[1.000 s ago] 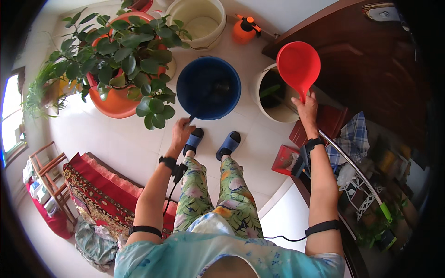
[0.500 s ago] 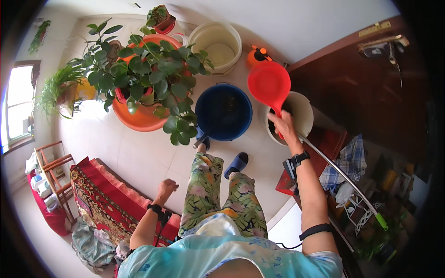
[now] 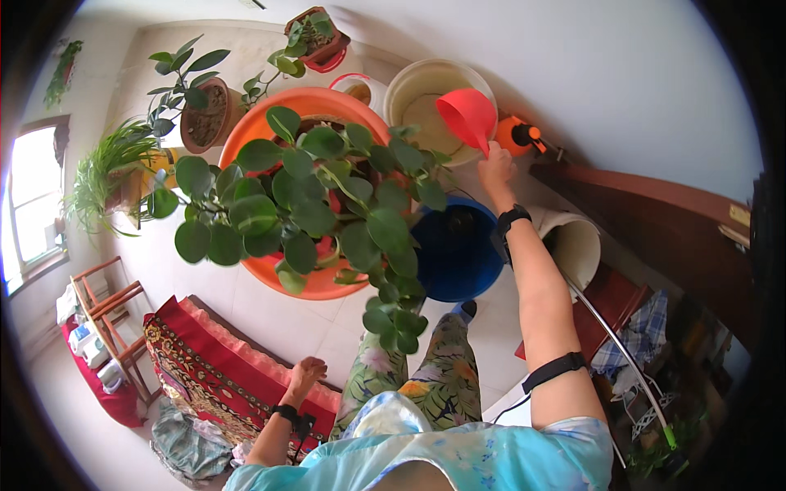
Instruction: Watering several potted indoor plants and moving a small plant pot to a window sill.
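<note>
A: What can't we make out?

B: We lose part of the blue bucket (image 3: 471, 278) behind the leafy plant (image 3: 313, 217), whose leaves overhang its left side. There's something dark at its bottom, too shaded for us to name. One blue slipper (image 3: 465, 310) shows only in part, at the bucket's near side.

A: We also see just part of the second cream bucket (image 3: 577, 250); the right forearm (image 3: 547, 299) cuts across its left edge. The clutter at lower right sinks into dimness, and the lens blackens the corners.

B: And the right grip (image 3: 497, 170)?

A: We see it clamped on the handle of the red ladle (image 3: 467, 119), fingers wrapped round, so most of that handle is covered. The ladle's bowl overlaps the right rim of the far cream bucket (image 3: 413, 114), near the orange sprayer (image 3: 514, 135). We can't tell whether bowl and rim touch.

B: How about the left grip (image 3: 307, 375)?

A: We find it loose, fingers a little curled and apart, in front of the red patterned cloth (image 3: 205, 360). From above, we can't tell whether it touches the fabric.
</note>
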{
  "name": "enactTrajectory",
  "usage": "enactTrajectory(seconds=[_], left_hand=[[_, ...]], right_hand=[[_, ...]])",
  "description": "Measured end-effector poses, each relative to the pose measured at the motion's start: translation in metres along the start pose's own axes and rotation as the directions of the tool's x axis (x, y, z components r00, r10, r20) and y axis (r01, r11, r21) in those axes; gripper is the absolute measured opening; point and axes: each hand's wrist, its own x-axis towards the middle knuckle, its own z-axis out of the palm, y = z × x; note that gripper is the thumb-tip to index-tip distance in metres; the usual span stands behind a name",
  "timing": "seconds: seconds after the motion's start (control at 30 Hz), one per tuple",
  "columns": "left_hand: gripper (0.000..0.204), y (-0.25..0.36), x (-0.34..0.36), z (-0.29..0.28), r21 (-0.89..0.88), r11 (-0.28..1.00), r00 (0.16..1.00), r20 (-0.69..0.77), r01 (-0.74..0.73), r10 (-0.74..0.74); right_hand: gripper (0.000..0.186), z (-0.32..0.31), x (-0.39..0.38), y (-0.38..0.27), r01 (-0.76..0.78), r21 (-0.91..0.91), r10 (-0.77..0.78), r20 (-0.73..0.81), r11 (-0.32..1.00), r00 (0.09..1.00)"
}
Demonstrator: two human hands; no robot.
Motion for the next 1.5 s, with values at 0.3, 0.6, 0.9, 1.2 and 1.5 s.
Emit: enactTrajectory(seconds=[0.3,0.6,0.9,1.2,1.5], left_hand=[[0.022,-0.003,-0.012,-0.022,-0.166,0.976,0.989,-0.004,0.143,-0.146],[0.02,0.018,-0.002,-0.017,-0.161,0.971,0.984,0.022,0.179,-0.178],[0.019,0.03,-0.001,-0.006,-0.122,0.979,0.987,0.038,0.161,-0.158],[0.024,0.014,0.002,0.001,-0.029,0.996,0.995,0.046,0.085,-0.083],[0.029,0.028,-0.008,0.023,0.048,0.999,0.994,0.11,0.018,-0.024]], right_hand=[[0.025,0.045,0.038,-0.026,-0.169,-0.209,0.202,0.148,0.963,0.968],[0.018,0.096,0.051,0.008,-0.614,0.541,0.239,0.607,0.575,0.758],[0.024,0.048,0.01,0.005,-0.767,0.639,0.116,0.767,-0.057,0.631],[0.022,-0.008,-0.043,0.009,-0.679,0.715,-0.086,0.676,-0.164,0.732],[0.024,-0.098,-0.133,0.056,-0.558,0.782,-0.1,0.554,-0.278,0.826]])
